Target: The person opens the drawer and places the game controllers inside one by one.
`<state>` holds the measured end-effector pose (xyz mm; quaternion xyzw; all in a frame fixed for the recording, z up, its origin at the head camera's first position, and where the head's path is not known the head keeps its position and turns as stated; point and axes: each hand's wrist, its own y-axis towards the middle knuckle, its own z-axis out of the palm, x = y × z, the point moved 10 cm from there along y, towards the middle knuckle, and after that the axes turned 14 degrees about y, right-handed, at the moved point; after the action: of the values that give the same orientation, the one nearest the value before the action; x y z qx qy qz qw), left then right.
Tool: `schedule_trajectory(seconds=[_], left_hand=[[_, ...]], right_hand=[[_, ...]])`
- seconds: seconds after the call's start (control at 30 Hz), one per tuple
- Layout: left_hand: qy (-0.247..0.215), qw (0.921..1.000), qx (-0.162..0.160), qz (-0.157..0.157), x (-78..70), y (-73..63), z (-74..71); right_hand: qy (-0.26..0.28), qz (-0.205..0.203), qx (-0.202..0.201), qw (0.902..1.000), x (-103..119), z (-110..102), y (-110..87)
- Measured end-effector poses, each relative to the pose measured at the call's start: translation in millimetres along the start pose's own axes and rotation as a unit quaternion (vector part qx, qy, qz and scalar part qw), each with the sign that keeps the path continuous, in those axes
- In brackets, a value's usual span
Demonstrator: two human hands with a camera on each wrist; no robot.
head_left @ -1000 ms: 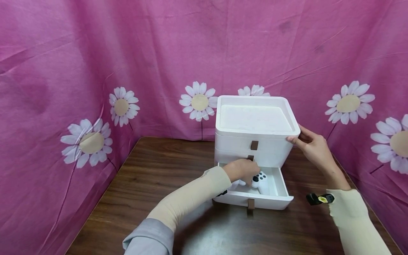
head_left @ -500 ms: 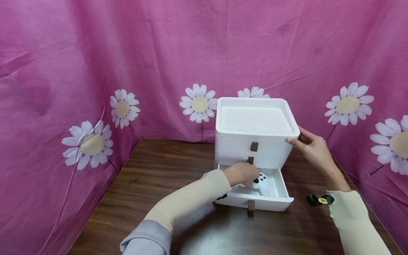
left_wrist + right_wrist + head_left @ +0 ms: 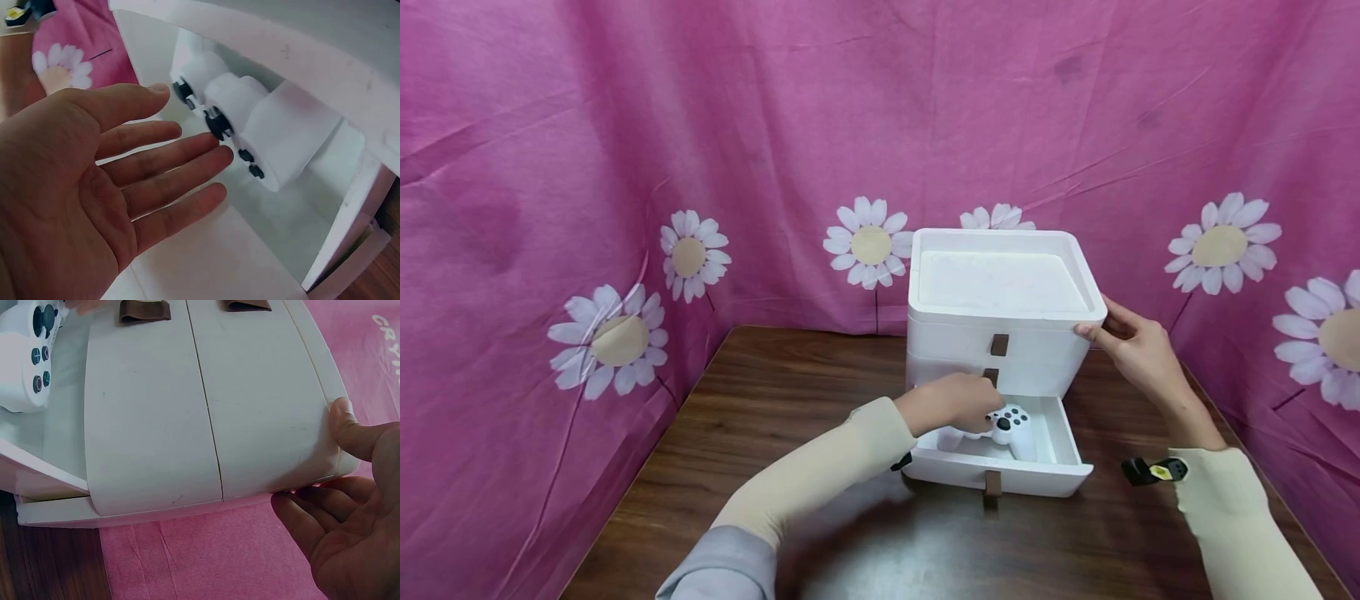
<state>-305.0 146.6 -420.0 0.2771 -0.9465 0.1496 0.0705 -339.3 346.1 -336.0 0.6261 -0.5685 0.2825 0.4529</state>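
A white game controller [image 3: 1013, 425] with black sticks lies in the pulled-out bottom drawer [image 3: 1071, 433] of a white drawer unit [image 3: 955, 350]. My left hand [image 3: 958, 402] hovers over that drawer beside the controller. In the left wrist view its fingers [image 3: 181, 209] are spread and fairly straight, with nothing gripped and the fingertips close to the controller [image 3: 262, 131]. My right hand [image 3: 1138, 354] holds the unit's upper right corner. In the right wrist view, the thumb [image 3: 353, 434] presses the front face while the other fingers lie along the side wall.
Brown tabs [image 3: 992, 483] hang on the drawer fronts, and the two upper drawers are closed. The unit's top is a shallow tray [image 3: 1000, 283]. Under it lies a dark wooden table [image 3: 790, 375]. A pink curtain [image 3: 775, 150] with white daisies surrounds the table.
My left hand has lifted slightly and drawn left off the controller, and more of the controller shows. The right hand keeps its hold on the corner.
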Motion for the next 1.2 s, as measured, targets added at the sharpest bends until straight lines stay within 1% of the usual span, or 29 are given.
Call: schedule_trajectory(seconds=[0.17, 0.27, 0.33, 0.43, 0.5, 0.57, 0.7, 0.8, 0.9, 0.97, 1.03, 1.13, 1.2], left_hand=[[-0.035, 0.9985, -0.037, 0.018, 0.4, -12.5, -9.6], [-0.043, 0.997, -0.059, 0.027, -1.5, -21.6, -15.3], [-0.039, 0.9962, -0.072, 0.03, -4.2, -28.4, -18.5], [-0.042, 0.9946, -0.09, 0.03, -8.4, -39.4, -22.3], [-0.036, 0.9931, -0.108, 0.029, -11.7, -45.6, -23.7], [-0.039, 0.9909, -0.127, 0.026, -14.6, -51.1, -24.1], [-0.063, 0.9842, -0.165, 0.014, -16.9, -60.0, -22.4], [-0.093, 0.9773, -0.19, -0.004, -14.3, -66.8, -18.8], [-0.142, 0.9678, -0.205, -0.033, -9.7, -74.1, -12.2], [-0.177, 0.9591, -0.214, -0.053, -7.6, -79.4, -7.0], [-0.214, 0.9479, -0.225, -0.07, -6.3, -84.1, -1.9], [-0.261, 0.9312, -0.24, -0.085, -7.5, -90.2, 5.5], [-0.287, 0.9218, -0.244, -0.091, -9.4, -93.0, 11.5]], right_hand=[[0.011, -0.006, -0.001, 0.9999, 0.1, -1.2, 0.3], [0.023, -0.016, -0.001, 0.9996, 1.5, -0.8, 0.8], [0.029, -0.021, -0.001, 0.9994, 2.6, -0.6, 0.8], [0.027, -0.023, -0.003, 0.9994, 3.3, -0.6, 0.3], [0.024, -0.022, -0.004, 0.9995, 3.0, -0.6, -0.1], [0.023, -0.021, -0.004, 0.9995, 2.4, -0.1, -0.4], [0.022, -0.024, -0.004, 0.9995, 2.1, 1.3, -1.4], [0.022, -0.025, -0.005, 0.9994, 2.9, 1.8, -2.4], [0.024, -0.023, -0.006, 0.9994, 3.1, 1.9, -2.9], [0.026, -0.021, -0.007, 0.9994, 3.0, 1.7, -2.9], [0.028, -0.02, -0.008, 0.9994, 3.1, 1.1, -3.1], [0.027, -0.021, -0.011, 0.9994, 3.3, -0.2, -3.3], [0.027, -0.021, -0.011, 0.9993, 3.1, -0.6, -3.5]])
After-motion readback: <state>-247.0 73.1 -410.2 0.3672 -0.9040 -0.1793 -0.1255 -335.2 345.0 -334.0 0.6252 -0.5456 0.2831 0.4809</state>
